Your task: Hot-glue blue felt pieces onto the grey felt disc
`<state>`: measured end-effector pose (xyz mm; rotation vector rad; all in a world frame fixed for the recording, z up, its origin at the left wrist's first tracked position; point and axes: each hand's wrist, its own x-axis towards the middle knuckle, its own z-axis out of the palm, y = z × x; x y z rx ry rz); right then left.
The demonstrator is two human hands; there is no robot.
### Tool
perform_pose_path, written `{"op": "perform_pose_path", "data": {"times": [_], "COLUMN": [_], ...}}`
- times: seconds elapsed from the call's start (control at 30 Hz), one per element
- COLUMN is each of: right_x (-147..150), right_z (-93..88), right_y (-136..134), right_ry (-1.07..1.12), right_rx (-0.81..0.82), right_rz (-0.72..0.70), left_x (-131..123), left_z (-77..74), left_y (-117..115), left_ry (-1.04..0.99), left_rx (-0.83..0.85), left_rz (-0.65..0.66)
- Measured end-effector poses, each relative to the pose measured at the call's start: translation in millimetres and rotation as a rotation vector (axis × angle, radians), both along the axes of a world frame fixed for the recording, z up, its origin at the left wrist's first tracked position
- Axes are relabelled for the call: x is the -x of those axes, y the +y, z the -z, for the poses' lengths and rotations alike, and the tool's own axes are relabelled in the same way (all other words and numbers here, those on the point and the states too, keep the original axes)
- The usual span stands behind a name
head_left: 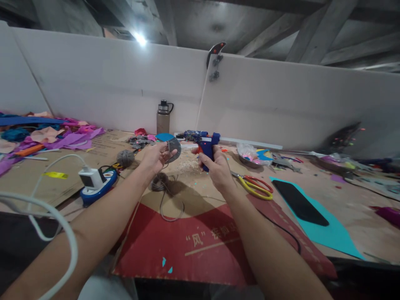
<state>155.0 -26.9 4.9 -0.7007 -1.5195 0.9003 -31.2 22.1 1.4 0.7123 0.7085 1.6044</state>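
Looped white plastic cable (73,246) is seen across the left forearm. A small grey rounded piece (175,146), its material unclear, is pinched above the table (359,196) by the left hand (156,157), whose fingers are partly curled. A blue glue gun (206,146) with an orange trigger is gripped by the right hand (219,167), closed around its handle, its nozzle pointed left near the grey piece. Below the left hand, coiled grey cord (159,183) is laid on red-and-brown cardboard (168,241); scissors with red and yellow handles (256,191) are placed right of the right hand, near a turquoise sheet (339,239).
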Motion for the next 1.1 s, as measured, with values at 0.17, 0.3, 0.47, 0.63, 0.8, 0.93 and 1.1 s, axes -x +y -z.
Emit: {"op": "perform_pose_path", "data": {"times": [0.17, 0.3, 0.47, 0.63, 0.8, 0.93, 1.1], "right_x": [1, 2, 1, 0, 0, 1, 2], "right_z": [3.0, 4.6, 2.7, 5.0, 7.5, 6.2, 4.7], "right_y": [-1, -2, -3, 1, 3, 2, 1], "right_ry": [-0.1, -0.125, -0.202, -0.27, -0.264, -0.235, -0.248], "right_rx": [-0.057, -0.057, -0.079, -0.093, -0.093, -0.093, -0.097], "right_rz": [0.033, 0.043, 0.08, 0.124, 0.106, 0.105, 0.097], "left_x": [1, -2, -8, -11, -12, -13, -13], "left_z": [3.0, 4.0, 0.9, -0.9, -1.0, -2.0, -2.6], "left_y": [3, 0, -9, -11, -11, -12, -14], "left_ry": [-0.019, 0.058, 0.129, 0.167, 0.178, 0.173, 0.162], "left_rx": [0.036, -0.059, -0.121, -0.153, -0.146, -0.173, -0.185], "left_rz": [0.011, 0.012, -0.002, -0.006, -0.002, 0.023, 0.021]}}
